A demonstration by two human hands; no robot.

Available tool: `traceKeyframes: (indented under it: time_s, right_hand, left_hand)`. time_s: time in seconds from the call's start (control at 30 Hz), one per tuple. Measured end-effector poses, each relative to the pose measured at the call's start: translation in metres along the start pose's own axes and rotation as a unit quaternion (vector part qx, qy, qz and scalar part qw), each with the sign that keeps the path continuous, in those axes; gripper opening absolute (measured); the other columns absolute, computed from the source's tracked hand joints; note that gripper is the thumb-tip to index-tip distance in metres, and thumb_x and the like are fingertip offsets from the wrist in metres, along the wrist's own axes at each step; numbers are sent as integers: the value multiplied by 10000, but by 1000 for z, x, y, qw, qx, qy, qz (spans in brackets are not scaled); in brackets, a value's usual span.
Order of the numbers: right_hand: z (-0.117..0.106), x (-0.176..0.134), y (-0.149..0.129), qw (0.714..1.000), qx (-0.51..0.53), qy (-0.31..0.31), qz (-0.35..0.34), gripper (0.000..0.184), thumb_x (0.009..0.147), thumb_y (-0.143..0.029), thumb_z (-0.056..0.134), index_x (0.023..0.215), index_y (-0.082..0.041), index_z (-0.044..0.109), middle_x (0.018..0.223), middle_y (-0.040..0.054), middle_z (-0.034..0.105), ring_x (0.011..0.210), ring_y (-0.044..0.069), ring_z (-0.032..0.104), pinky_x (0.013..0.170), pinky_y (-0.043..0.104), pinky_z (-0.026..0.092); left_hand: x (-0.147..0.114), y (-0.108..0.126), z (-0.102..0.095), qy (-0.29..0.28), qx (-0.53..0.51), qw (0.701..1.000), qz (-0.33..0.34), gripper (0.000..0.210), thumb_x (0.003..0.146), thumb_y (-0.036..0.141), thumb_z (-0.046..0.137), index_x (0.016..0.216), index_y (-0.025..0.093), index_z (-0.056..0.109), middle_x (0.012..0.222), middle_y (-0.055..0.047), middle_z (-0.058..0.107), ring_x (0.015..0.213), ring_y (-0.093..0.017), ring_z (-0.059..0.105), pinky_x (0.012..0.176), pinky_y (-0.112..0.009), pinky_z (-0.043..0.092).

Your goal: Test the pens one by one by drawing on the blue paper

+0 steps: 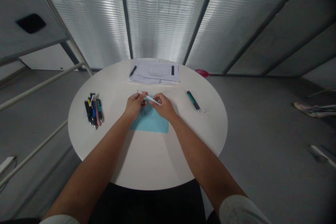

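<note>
1. Where the round white counter (147,168) curves at my left, a cluster of pens (94,112) lies, with black, blue, pink and green among them, well apart from my left grip.
2. My left grip (134,105) is closed to a pinch, and it holds the white pen (152,99) by its left part. A short end sticks out past my fingertips.
3. The white pen is between my two grips, above the far part of a blue sheet (151,122). Its long axis goes crosswise, slanting from far left to near right. Neither grip is nearer, since both touch it. Whether it touches the sheet, I cannot tell.
4. Beyond, near the far edge, there are papers (160,71), with a black pen (133,71) at their left side.
5. My right grip (164,107) is also narrowed around the white pen, at its right part; my fingers hide some of it.
6. Farther right, a green and black pen (193,101) lies apart, near small dark marks (206,111).
</note>
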State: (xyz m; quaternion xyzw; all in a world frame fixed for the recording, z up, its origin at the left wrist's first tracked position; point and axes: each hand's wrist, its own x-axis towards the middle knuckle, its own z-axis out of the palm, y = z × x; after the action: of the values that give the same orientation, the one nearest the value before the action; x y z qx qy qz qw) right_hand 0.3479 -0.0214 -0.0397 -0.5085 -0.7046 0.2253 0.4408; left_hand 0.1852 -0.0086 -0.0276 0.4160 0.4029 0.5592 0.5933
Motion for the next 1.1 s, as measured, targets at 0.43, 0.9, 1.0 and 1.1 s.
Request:
traceKeyframes:
  time_s: [0.43, 0.9, 1.0, 1.1]
  right_hand:
    - [1, 0, 1, 1000, -11, -27, 11, 272, 820, -478, 620, 941, -237, 587, 776, -39, 618, 640, 116, 522, 611, 236, 375]
    - [-8, 9, -9, 916, 361, 51, 169, 329, 664, -474, 743, 799, -201, 618, 580, -38, 563, 477, 92, 469, 462, 232, 369]
    - [-16, 14, -10, 844, 481, 77, 223, 354, 718, -530, 691, 839, -208, 606, 631, -16, 579, 513, 94, 494, 453, 215, 379]
    - [-23, 15, -11, 771, 585, 47, 247, 378, 817, -592, 564, 886, -223, 612, 630, -20, 569, 531, 104, 508, 450, 210, 385]
  left_hand:
    - [1, 0, -1, 23, 12, 1000, 6, 311, 695, 417, 758, 833, 144, 700, 650, -11, 562, 530, -90, 509, 518, -234, 426]
    - [-4, 6, -1, -31, 7, 999, 27, 329, 681, 392, 779, 885, 136, 742, 775, -42, 637, 580, -85, 523, 578, -247, 435]
    - [-8, 7, 2, -30, 68, 996, 44, 395, 659, 384, 795, 981, 159, 754, 731, -33, 641, 616, -113, 544, 613, -273, 451]
    - [-10, 7, 4, -26, 159, 983, 81, 390, 673, 389, 786, 1001, 180, 762, 777, -53, 678, 656, -152, 574, 632, -313, 465]
